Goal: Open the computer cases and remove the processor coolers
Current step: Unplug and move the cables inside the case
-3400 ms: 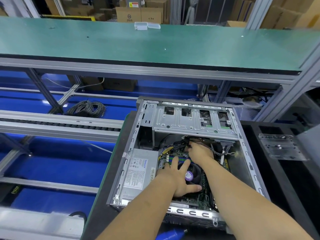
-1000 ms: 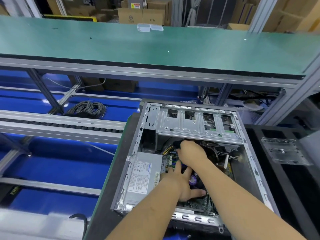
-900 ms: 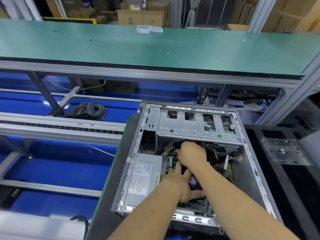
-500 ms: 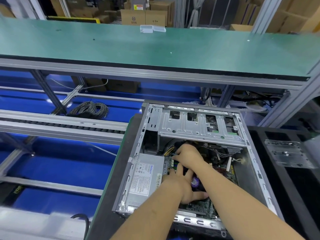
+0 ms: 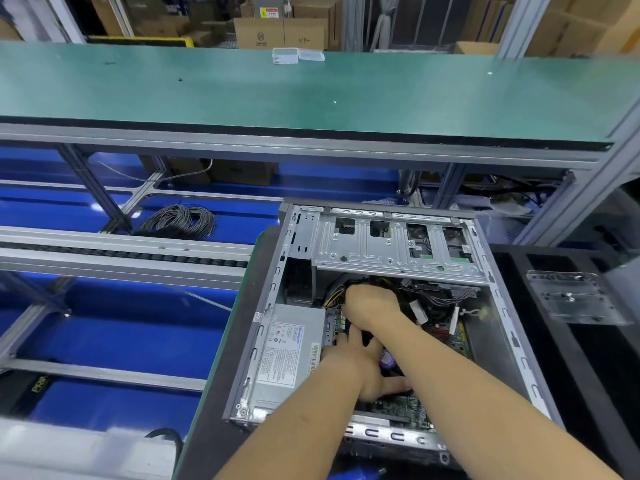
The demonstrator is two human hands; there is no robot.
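Nearest, two bare forearms reach up from the bottom edge into an open computer case [image 5: 498,306] that lies on its side on a dark table [image 5: 221,410], open face up, its long axis running away from the viewer with the drive-bay end farthest. The left hand [image 5: 360,367] lies flat and spread over the processor cooler [image 5: 387,361], thumb stretched right across its near side; the grip is wide, pressing on top and not closed round anything. Only a purple hub sticker and a sliver of black fan show between the hands, so the cooler's facing is upward, out of the case. To the left, just beside that hand, sits the grey power supply [image 5: 287,355], label up. Under the arms the green motherboard [image 5: 398,408] shows. Farther in, the right hand [image 5: 372,304] is curled knuckles-up among the cable bundle [image 5: 433,296]; what its grip closes on I cannot tell. Beyond it the silver drive cage [image 5: 391,247] spans the case. Right, a clear plastic bracket [image 5: 571,299]. Left, a coil of grey cable [image 5: 180,221] on blue flooring. Farthest, a long green shelf [image 5: 277,95]
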